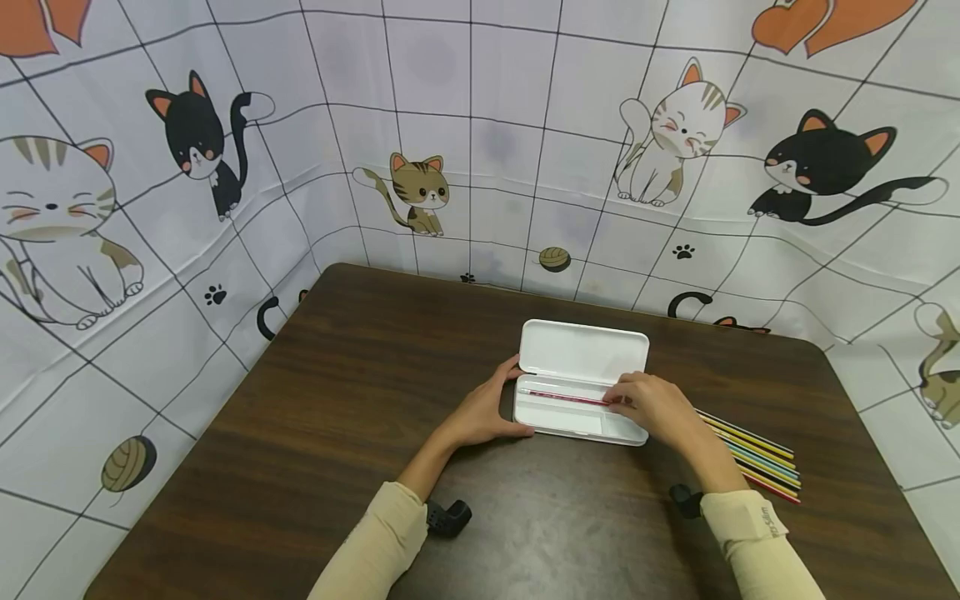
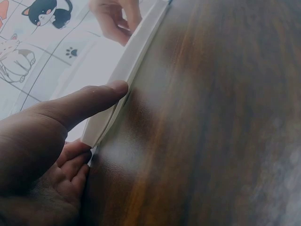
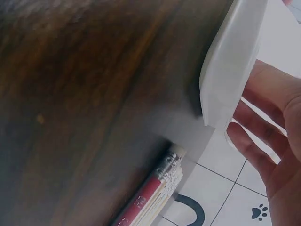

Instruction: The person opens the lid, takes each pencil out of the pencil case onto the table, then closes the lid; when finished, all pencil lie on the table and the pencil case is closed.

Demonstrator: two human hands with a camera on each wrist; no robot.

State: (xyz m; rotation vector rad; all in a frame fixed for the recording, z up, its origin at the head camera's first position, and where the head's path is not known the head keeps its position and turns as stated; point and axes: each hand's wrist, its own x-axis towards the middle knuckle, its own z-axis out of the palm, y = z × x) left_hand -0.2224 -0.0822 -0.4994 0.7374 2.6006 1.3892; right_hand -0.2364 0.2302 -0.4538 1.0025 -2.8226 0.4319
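Note:
A white pencil case (image 1: 583, 348) lies on the table with its lid swung back and its tray facing me. Inside the tray is one red pencil (image 1: 564, 397), lying lengthwise. My left hand (image 1: 478, 415) grips the case's left end, the thumb on the front edge and the fingers round the back corner. Over the tray's right part, my right hand (image 1: 660, 408) pinches the right end of the red pencil; its fingertips are partly hidden. In the left wrist view, the left thumb presses the side of the case (image 2: 141, 47).
Several coloured pencils (image 1: 757, 457) lie side by side on the dark wooden table (image 1: 360, 358), right of the case and partly behind the right wrist. Their eraser ends show in the right wrist view. A cat-print curtain (image 1: 495, 150) hangs behind the table.

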